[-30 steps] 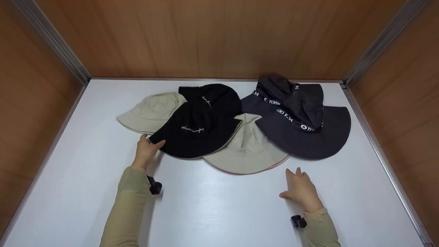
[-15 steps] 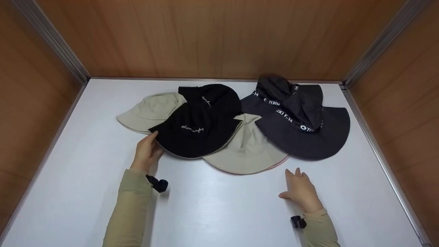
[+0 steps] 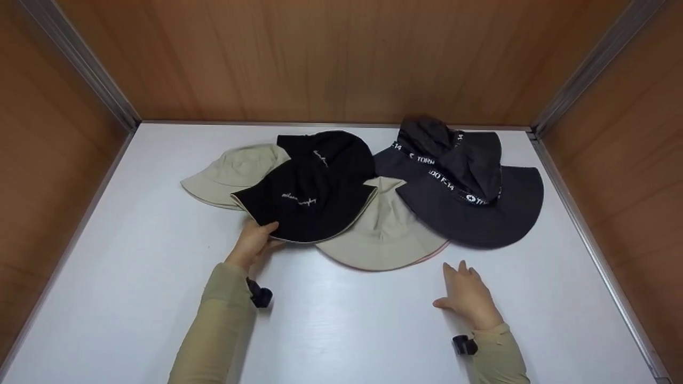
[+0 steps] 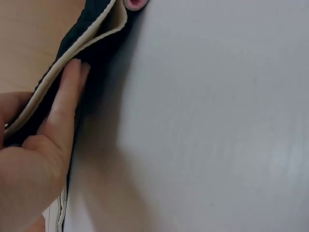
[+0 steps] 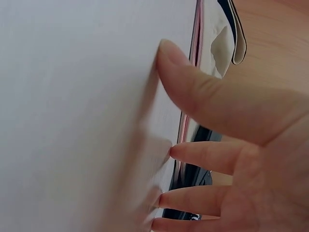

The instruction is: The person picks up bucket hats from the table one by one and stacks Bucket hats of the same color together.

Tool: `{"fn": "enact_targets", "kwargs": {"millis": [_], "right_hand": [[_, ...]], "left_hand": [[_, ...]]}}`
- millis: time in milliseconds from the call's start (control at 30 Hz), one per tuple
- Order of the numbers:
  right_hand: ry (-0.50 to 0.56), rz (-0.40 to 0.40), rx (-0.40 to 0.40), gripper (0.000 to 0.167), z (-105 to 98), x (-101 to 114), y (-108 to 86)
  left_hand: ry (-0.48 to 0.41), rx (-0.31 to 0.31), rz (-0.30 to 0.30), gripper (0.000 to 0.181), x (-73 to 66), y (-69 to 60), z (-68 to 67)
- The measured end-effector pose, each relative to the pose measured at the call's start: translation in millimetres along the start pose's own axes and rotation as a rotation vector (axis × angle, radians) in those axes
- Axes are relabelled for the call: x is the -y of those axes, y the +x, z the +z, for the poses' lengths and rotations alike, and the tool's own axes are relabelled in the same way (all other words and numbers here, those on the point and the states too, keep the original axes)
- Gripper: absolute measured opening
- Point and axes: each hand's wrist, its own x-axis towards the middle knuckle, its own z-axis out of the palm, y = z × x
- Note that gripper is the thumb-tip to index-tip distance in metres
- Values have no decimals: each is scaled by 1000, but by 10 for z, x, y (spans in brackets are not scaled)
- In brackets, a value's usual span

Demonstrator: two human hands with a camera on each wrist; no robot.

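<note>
My left hand [image 3: 252,242] grips the front brim of a black bucket hat [image 3: 304,213] with white script, thumb on top and fingers underneath. In the left wrist view the pale-edged brim [image 4: 72,50] runs between thumb and fingers, lifted off the table. Behind this hat lies another black bucket hat [image 3: 347,152], partly covered by it. A beige bucket hat [image 3: 240,165] is at the left, and a second beige one [image 3: 384,240] with a pinkish edge sits to the right, partly overlapped. My right hand [image 3: 469,296], fingers spread, rests on the table in front of the hats.
Two dark grey hats [image 3: 480,224] with white lettered bands overlap at the right, one brim covering part of the beige hat. The white table [image 3: 341,320] is closed in by wooden panels [image 3: 341,58] at the back and both sides.
My left hand has shifted right along the black hat's brim, from its left corner toward the front, and that brim is raised slightly. The right hand stays in place.
</note>
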Motion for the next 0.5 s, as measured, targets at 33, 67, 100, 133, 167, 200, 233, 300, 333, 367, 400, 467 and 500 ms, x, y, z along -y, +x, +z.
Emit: {"fn": "enact_targets", "kwargs": {"millis": [33, 67, 100, 133, 167, 200, 233, 300, 333, 367, 400, 467, 500], "right_hand": [[12, 2, 12, 83, -8, -1, 0], [33, 5, 21, 82, -20, 0, 2], [63, 16, 30, 82, -34, 1, 3], [96, 25, 33, 81, -46, 0, 7], [133, 37, 35, 80, -61, 2, 7], [171, 48, 34, 79, -79, 5, 10], [210, 55, 27, 77, -94, 8, 14], [274, 61, 4, 74, -125, 18, 34], [298, 52, -10, 72, -141, 27, 46], [323, 46, -23, 70, -159, 40, 59], [355, 41, -33, 68, -175, 50, 74], [417, 37, -50, 63, -204, 78, 105], [456, 37, -57, 61, -216, 93, 119]], "left_hand": [[12, -18, 2, 52, -6, -8, 1], [18, -36, 1, 52, -16, -15, 3], [28, -49, 0, 52, -32, -23, 4], [40, -64, -2, 53, -50, -30, 6], [47, -70, 0, 53, -70, -37, 6], [61, -83, 3, 53, -92, -46, 8], [65, -90, 9, 52, -115, -55, 12], [52, -100, 28, 50, -158, -79, 19], [41, -106, 41, 49, -179, -93, 20], [22, -111, 55, 48, -203, -111, 23], [-1, -116, 66, 47, -229, -136, 25], [-64, -119, 95, 45, -284, -190, 32], [-94, -122, 111, 44, -314, -225, 38]]}}
